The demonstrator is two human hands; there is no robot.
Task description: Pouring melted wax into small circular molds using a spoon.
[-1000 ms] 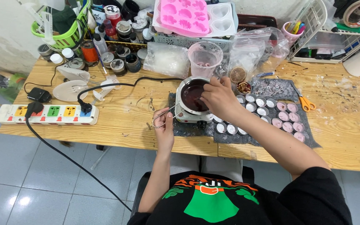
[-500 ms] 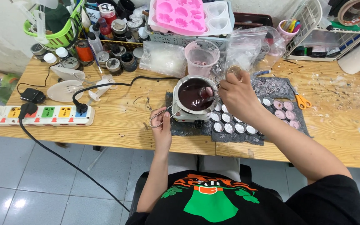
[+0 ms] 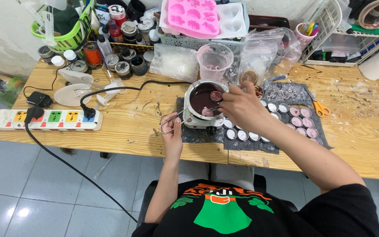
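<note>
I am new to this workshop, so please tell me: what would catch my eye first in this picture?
First, the small round pot of dark liquid at the middle of the wooden table, with the right hand over its rim and the left hand holding metal tongs beside it. Next, the rows of small round cups on the dark mat right of the pot. At the back stands a bright pink mould.

Right hand [image 3: 241, 106], centre frame: covers the small pot's [image 3: 203, 103] right rim; whatever its fingers pinch is too small to tell. Tape roll [image 3: 377, 13], upper right: cut by the edge. Small metal cups [image 3: 242, 134]: some hidden beneath the forearm.
</note>
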